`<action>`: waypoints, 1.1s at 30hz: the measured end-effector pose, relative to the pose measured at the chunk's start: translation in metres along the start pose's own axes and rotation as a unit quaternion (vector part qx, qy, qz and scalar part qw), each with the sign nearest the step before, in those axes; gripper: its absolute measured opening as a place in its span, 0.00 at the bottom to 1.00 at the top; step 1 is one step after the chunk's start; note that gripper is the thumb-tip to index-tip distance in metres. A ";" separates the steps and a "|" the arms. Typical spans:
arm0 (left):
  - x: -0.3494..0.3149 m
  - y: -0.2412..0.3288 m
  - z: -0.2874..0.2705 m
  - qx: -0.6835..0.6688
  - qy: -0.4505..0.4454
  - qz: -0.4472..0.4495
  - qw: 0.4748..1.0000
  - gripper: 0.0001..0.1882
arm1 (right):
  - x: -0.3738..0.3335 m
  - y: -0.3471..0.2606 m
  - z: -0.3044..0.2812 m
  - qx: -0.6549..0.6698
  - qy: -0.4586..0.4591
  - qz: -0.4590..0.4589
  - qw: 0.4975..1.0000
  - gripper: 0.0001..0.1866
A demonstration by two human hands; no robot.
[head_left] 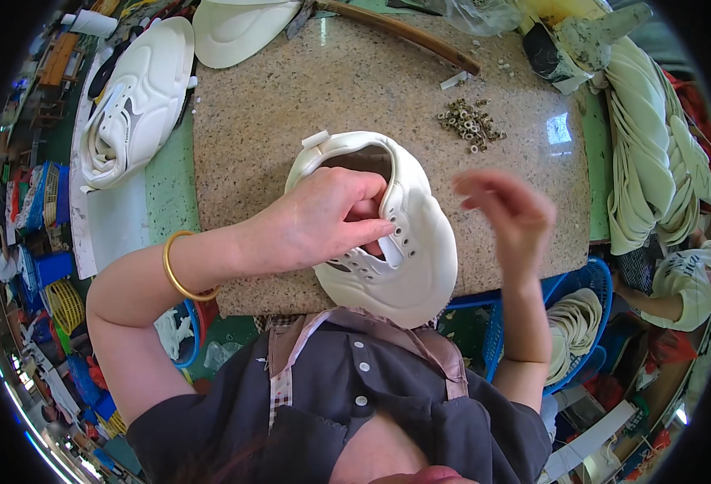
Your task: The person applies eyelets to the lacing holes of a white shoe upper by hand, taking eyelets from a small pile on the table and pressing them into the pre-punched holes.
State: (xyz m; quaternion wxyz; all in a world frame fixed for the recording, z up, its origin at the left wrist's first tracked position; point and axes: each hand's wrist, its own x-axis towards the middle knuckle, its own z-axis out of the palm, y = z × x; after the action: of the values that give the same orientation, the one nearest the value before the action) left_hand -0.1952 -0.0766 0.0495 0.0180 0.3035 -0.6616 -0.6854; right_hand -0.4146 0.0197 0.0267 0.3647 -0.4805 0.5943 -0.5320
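Observation:
A white shoe upper [420,266] lies at the front of the speckled stone slab, with its toe toward me and its opening facing up. My left hand [323,214] grips the upper at the eyelet row. Its thumb presses on the outside, and its other fingers reach into the opening. Small dark-rimmed holes run along both lacing edges. To the right of the upper, my right hand [513,210] is raised over the slab. Motion smears its fingers, so whether they hold anything does not show. Beyond both hands sits a loose pile of small metal eyelets [470,123].
A hammer with a wooden handle [408,34] lies at the slab's far edge. White uppers [150,89] are stacked at left, and more white pieces [646,145] at right. A blue basket [601,302] holds further pieces. Another person [686,282] is at far right.

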 end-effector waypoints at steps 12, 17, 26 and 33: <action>0.001 -0.001 0.000 0.034 -0.001 0.082 0.996 0.08 | -0.007 -0.002 0.039 -0.087 -0.090 -0.110 0.986 0.11; -0.014 0.007 -0.012 0.098 0.002 0.111 0.989 0.09 | -0.004 0.000 0.020 -0.053 -0.083 -0.135 0.986 0.13; -0.046 0.017 -0.040 -0.182 -0.056 0.210 0.959 0.15 | 0.024 0.018 0.073 0.205 -0.184 0.202 0.940 0.30; -0.076 -0.029 -0.071 -0.250 0.014 0.207 0.946 0.18 | 0.040 -0.037 0.130 0.043 -0.274 0.049 0.960 0.30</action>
State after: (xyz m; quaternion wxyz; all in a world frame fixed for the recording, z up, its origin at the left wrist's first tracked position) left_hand -0.0914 -0.1040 0.0570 0.2441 0.1550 -0.5173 -0.8055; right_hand -0.2955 -0.0543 0.0447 0.5590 -0.5624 0.4710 -0.3864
